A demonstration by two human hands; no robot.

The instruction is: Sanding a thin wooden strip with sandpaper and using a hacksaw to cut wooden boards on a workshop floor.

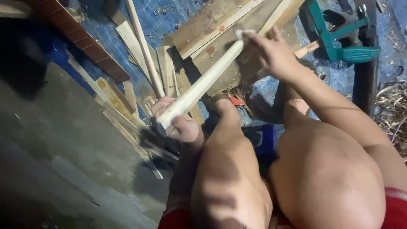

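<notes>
While the person sits low with bare knees [237, 178] drawn up at the near edge of the view, the left hand [180, 121] closes its grip around the near end of a pale wooden stick [203, 82], fingers wrapped over the top and thumb pressed beneath. From that hand the stick rises slantwise, away and to the right, above the scraps on the floor. At its far end the right hand [271, 53] meets it, fingers curled in a closed grip on a small pale piece [243, 34] held against the stick's tip; what that piece is cannot be told. Beneath and beyond the stick lie loose wooden offcuts [127, 106] and flat boards [220, 21], scattered over a blue sheet [106, 34] and grey concrete floor [63, 148]. Farther right stands a green-handled tool [345, 46] beside a dark upright bar [364, 76], with dry shavings [392, 110] at the right edge.
</notes>
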